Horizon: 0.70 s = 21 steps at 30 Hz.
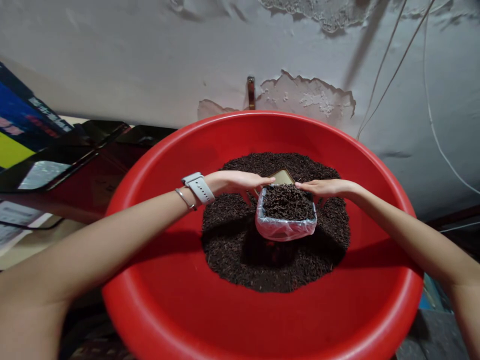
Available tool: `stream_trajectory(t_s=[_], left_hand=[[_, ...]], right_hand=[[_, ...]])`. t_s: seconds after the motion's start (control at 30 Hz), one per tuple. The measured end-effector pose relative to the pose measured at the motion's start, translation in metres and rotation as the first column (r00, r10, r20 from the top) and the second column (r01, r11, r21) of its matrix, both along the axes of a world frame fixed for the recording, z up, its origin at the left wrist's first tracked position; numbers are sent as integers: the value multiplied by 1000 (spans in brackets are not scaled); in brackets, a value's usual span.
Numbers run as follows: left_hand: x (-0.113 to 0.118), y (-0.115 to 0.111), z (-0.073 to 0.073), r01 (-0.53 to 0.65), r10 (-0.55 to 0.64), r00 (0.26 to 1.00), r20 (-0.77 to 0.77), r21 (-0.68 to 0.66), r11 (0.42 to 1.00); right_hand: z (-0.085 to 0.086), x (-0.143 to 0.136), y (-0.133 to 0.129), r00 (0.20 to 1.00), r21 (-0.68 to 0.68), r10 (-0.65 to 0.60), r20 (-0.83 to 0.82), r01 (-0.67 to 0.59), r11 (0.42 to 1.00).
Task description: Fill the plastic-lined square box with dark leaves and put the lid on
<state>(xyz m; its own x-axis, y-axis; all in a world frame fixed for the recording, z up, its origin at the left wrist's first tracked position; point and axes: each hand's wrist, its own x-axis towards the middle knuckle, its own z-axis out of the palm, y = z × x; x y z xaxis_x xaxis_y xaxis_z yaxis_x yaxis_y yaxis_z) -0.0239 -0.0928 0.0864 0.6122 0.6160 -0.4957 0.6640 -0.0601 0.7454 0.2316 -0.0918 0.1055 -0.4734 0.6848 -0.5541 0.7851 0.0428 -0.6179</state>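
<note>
A small box (287, 231) lined with clear plastic is filled with dark, dry strands that look like loose tea leaves (288, 202). My left hand (242, 181) grips its left side, with the thumb on the far rim. On the opposite side, my right hand (325, 188) holds the box, its thumb also at the far edge. The fingers of both hands are partly hidden behind the box. A pale gold panel (284, 177) shows just beyond the box; I cannot tell whether it is attached. Below lies a broad heap of the same dark strands (232, 250).
The heap lies in a large red basin (262, 325) with a thick rounded rim. Dark open boxes (75, 185) and a blue printed package (26, 110) stand at left. A peeling wall (150, 60) rises behind, with thin cords (397, 70) hanging at right.
</note>
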Motion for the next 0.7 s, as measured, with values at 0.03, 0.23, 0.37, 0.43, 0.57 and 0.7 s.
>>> stream_trajectory(t_s=[0.03,0.23,0.37,0.43,0.57,0.7], left_hand=[[2,-3,0,-28,28,1000,5,-75,997],[8,-2,2,-191,194,981,11,-130,973],[3,3,12,-235,238,964,119,-42,971],[1,1,20,-214,204,967,155,48,976],[-1,-8,39,-158,122,982,141,277,948],[-3,-18,57,-247,171,964,206,437,865]], right_hand=[[-3,1,1,999,-87,-6,-37,3,996],[-12,0,4,951,-319,-203,-233,122,940],[-10,-1,7,897,-364,-351,-267,244,899],[-8,0,9,894,-321,-346,-284,251,913],[4,2,6,885,-195,-297,-358,240,951],[25,4,-3,823,-35,-242,-514,261,965]])
